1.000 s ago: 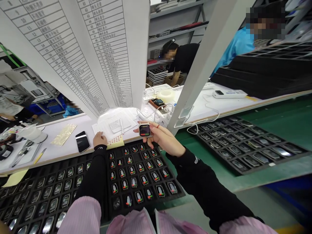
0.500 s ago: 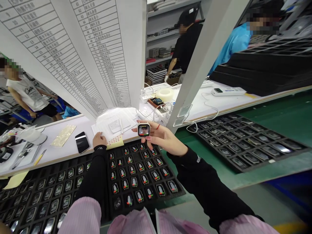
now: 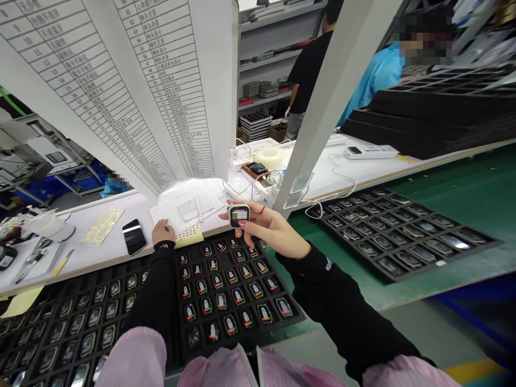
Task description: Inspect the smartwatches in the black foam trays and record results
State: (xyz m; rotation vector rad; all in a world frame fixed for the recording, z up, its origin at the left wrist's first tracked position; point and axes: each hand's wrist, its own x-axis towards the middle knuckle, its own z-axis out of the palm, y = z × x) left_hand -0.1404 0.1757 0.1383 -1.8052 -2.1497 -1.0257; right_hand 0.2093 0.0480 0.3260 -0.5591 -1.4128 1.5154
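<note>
My right hand (image 3: 268,228) holds a small square smartwatch body (image 3: 239,215) between thumb and fingers, its lit screen facing me, above the far edge of a black tray (image 3: 242,290). That tray holds several watch bodies with lit screens. My left hand (image 3: 162,231) rests on the white shelf beside a yellow dotted sticker sheet (image 3: 191,235), fingers curled down; whether it holds anything is hidden.
A second black tray (image 3: 60,328) of watch bodies lies at the left, a third (image 3: 399,231) on the green mat at the right. A phone (image 3: 133,236), papers (image 3: 189,204), cables and a power strip (image 3: 371,152) sit on the shelf. Two people stand behind.
The watch screen changed from a red and green display to a picture, then to a pale display. My hands barely moved. The person in black at the back stood up.
</note>
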